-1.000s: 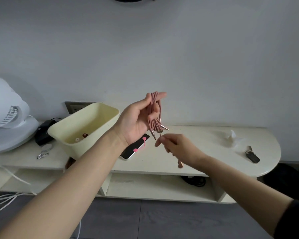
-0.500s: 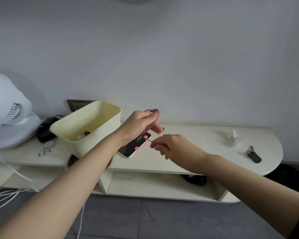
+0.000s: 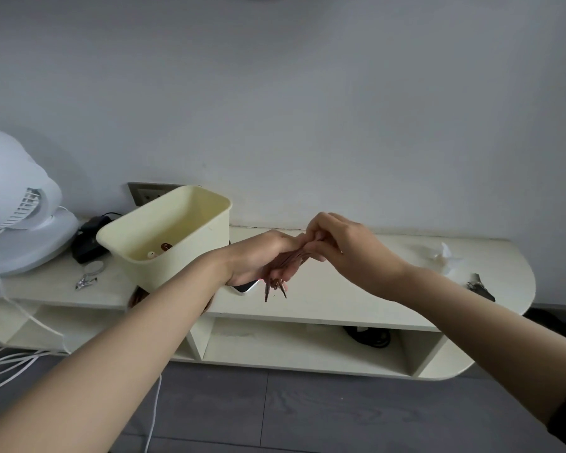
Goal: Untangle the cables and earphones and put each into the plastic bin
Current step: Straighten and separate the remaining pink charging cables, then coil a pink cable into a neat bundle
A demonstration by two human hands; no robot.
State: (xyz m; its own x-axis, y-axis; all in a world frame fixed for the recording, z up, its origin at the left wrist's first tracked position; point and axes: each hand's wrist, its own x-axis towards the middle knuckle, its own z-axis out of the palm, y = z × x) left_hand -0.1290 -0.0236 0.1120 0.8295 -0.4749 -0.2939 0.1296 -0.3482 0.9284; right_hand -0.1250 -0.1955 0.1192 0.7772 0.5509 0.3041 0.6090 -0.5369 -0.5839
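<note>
L hand [image 3: 258, 256] is gripping the pink cable bundle [image 3: 286, 261], fingers curled round it, w/ plug ends [image 3: 275, 291] dangling just below the fist. R hand [image 3: 350, 253] is pinching the bundle's upper end, touching L fingers. Both are hovering over the shelf [image 3: 356, 299], just right of the plastic bin [image 3: 151, 273]; the bundle is sitting outside it.

Cable bundle [image 3: 286, 261] mostly hidden inside left grip [image 3: 258, 256] and right grip [image 3: 350, 251]; only plug ends show. Phone [image 3: 246, 286] largely under left grip. Fan [image 3: 13, 204] cut off at left edge. Small items in bin [image 3: 177, 204] too small to identify.
</note>
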